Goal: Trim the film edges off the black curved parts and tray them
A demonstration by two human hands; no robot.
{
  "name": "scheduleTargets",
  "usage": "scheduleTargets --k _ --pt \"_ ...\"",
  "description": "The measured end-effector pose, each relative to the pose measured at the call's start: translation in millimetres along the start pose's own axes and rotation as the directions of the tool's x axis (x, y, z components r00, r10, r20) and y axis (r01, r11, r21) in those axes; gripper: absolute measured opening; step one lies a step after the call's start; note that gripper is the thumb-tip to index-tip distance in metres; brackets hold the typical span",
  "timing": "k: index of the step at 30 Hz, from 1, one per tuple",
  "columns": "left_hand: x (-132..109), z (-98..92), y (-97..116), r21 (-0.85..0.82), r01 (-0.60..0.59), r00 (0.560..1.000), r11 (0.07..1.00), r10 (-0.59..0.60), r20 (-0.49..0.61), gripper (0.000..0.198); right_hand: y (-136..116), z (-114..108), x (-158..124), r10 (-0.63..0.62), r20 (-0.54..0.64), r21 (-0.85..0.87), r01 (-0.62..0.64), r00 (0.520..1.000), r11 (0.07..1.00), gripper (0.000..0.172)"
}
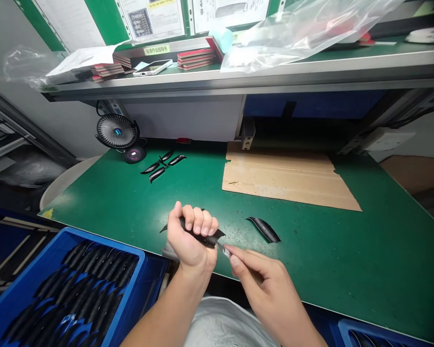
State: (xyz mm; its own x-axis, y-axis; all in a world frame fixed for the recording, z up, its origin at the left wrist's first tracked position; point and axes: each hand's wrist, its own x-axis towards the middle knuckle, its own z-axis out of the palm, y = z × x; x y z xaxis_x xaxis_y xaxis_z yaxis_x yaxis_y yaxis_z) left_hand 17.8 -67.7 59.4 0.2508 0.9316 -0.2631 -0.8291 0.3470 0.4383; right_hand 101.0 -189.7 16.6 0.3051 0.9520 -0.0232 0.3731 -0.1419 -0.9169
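My left hand (192,236) is wrapped around a curved black plastic part (212,239), whose ends stick out on both sides of the fist. In my right hand (262,274) is a small knife (225,251), pinched between thumb and fingers. Its thin blade meets the right end of the black part, just above the table's front edge. A second curved black part (264,229) lies on the green table to the right of my hands. The palm side of the held part is hidden by my fingers.
A blue crate (140,270) full of black parts stands at lower left; another blue crate (347,326) shows at lower right. Joined black pieces (162,166) lie near a fan (117,131). Cardboard (285,180) covers the table's back right, below a loaded shelf (210,86).
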Motion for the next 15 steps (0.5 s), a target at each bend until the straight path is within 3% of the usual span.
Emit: scheduleTargets --k 5,15 --pt "-2.5 -3.4 -1.8 0.042 -0.034 0.999 0.999 0.033 0.035 0.05 -4.6 -3.2 4.7 0.041 0.065 -0.01 -0.04 0.997 0.999 0.031" --pt "-1.8 -8.0 -5.6 0.065 -0.081 0.996 0.995 0.082 -0.017 0.045 -3.5 0.0 4.6 -0.001 -0.025 -0.2 -0.004 1.0 0.98 0.029"
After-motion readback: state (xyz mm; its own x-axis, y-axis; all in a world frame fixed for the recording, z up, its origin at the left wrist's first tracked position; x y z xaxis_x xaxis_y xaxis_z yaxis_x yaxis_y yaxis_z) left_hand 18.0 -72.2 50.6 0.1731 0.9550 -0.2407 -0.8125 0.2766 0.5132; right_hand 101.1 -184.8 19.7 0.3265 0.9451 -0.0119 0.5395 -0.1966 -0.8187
